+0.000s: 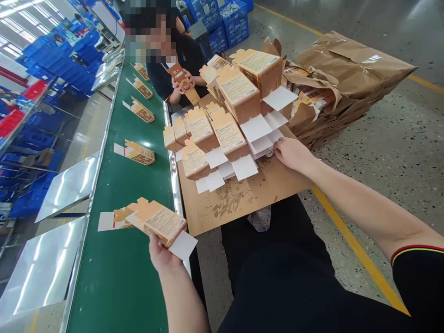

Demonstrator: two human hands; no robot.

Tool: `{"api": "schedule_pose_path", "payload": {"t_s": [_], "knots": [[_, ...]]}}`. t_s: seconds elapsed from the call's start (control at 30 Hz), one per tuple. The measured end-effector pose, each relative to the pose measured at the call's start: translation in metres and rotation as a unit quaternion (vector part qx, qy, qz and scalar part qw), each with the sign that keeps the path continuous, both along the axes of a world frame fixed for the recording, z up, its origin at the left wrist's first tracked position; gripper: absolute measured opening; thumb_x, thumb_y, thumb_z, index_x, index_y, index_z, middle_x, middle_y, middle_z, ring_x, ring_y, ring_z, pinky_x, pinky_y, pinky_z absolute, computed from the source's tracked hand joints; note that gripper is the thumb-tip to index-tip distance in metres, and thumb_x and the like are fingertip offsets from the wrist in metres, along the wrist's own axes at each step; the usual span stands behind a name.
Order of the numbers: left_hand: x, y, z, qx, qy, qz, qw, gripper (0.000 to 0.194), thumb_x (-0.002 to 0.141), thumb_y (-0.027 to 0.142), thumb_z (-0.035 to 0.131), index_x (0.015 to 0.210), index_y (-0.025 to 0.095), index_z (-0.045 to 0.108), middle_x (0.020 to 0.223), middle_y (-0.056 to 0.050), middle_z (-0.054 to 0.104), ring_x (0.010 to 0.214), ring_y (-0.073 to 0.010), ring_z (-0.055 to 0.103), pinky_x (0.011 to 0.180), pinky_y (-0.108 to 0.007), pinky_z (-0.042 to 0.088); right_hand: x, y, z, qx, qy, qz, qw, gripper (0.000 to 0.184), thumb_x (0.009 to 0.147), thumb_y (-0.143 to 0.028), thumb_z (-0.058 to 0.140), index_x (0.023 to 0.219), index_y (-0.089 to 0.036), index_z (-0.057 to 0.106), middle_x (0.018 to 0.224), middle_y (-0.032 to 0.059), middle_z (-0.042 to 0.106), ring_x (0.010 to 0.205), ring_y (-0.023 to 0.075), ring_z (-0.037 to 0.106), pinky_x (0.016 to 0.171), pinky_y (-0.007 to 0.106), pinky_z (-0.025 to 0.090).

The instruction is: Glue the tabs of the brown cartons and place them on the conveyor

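My left hand is closed on the lower end of a brown printed carton, held above the near part of the green conveyor belt. The carton has its end flaps out, with a white one toward me. Partly hidden behind it is another carton with a white flap. At the right edge of a pile of cartons, my right hand has its fingers curled by the white flaps. What those fingertips grip, if anything, is hidden. The pile rests on a cardboard sheet in front of me.
Several cartons stand spaced along the belt. Across the pile, a co-worker holds a carton in both hands. A large brown paper-wrapped stack, torn open on one side, stands at right. Blue crates are behind it.
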State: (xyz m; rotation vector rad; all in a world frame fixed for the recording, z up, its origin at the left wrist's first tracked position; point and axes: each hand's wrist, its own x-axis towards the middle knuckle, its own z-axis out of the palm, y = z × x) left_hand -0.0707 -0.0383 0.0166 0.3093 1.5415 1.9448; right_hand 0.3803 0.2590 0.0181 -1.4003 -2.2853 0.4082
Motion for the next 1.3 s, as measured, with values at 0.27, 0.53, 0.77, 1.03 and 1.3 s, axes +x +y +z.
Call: {"api": "schedule_pose_path", "payload": {"t_s": [0.27, 0.53, 0.77, 1.03, 1.3], "knots": [[0.069, 0.040, -0.044, 0.041, 0.044, -0.204, 0.977, 0.091, 0.063, 0.062, 0.114, 0.144, 0.038, 0.081, 0.158, -0.010, 0.078, 0.161, -0.0447, 0.063, 0.131, -0.064, 0.057, 0.042, -0.085, 0.011, 0.072, 0.164, -0.113, 0.977, 0.015, 0.108, -0.027, 0.071, 0.094, -0.028, 0.077, 0.087, 0.0074, 0.079, 0.078, 0.0242, 0.071, 0.076, 0.041, 0.063], [0.044, 0.049, -0.047, -0.074, 0.130, -0.378, 0.914, 0.088, 0.064, 0.055, 0.115, 0.142, 0.027, 0.084, 0.155, -0.017, 0.079, 0.155, -0.0465, 0.069, 0.132, -0.065, 0.058, -0.058, -0.177, -0.026, -0.041, 0.287, 0.099, 0.952, 0.019, 0.111, -0.018, 0.068, 0.096, -0.024, 0.078, 0.084, 0.0030, 0.075, 0.069, 0.0177, 0.067, 0.065, 0.031, 0.057], [0.041, 0.048, -0.040, -0.109, 0.198, -0.391, 0.892, 0.097, 0.067, 0.060, 0.111, 0.153, 0.027, 0.078, 0.163, -0.016, 0.075, 0.161, -0.0471, 0.064, 0.137, -0.066, 0.052, -0.099, -0.146, -0.041, -0.092, 0.219, 0.178, 0.955, 0.023, 0.115, -0.020, 0.059, 0.098, -0.023, 0.074, 0.094, 0.0070, 0.074, 0.082, 0.0215, 0.070, 0.077, 0.034, 0.059], [0.046, 0.051, -0.032, -0.127, 0.210, -0.426, 0.871, 0.097, 0.072, 0.066, 0.106, 0.156, 0.027, 0.077, 0.162, -0.014, 0.076, 0.161, -0.0445, 0.065, 0.140, -0.063, 0.049, -0.103, -0.142, -0.048, -0.103, 0.146, 0.237, 0.955, 0.028, 0.118, -0.022, 0.054, 0.101, -0.022, 0.077, 0.097, 0.0100, 0.075, 0.085, 0.0237, 0.071, 0.078, 0.036, 0.060], [0.045, 0.047, -0.024, -0.191, 0.237, -0.436, 0.847, 0.075, 0.075, 0.057, 0.106, 0.140, 0.028, 0.082, 0.156, -0.016, 0.079, 0.152, -0.0424, 0.072, 0.135, -0.062, 0.054, -0.079, -0.160, -0.034, -0.066, 0.244, 0.171, 0.953, 0.022, 0.115, -0.018, 0.060, 0.099, -0.024, 0.074, 0.092, 0.0052, 0.075, 0.081, 0.0201, 0.070, 0.076, 0.032, 0.059]]}}
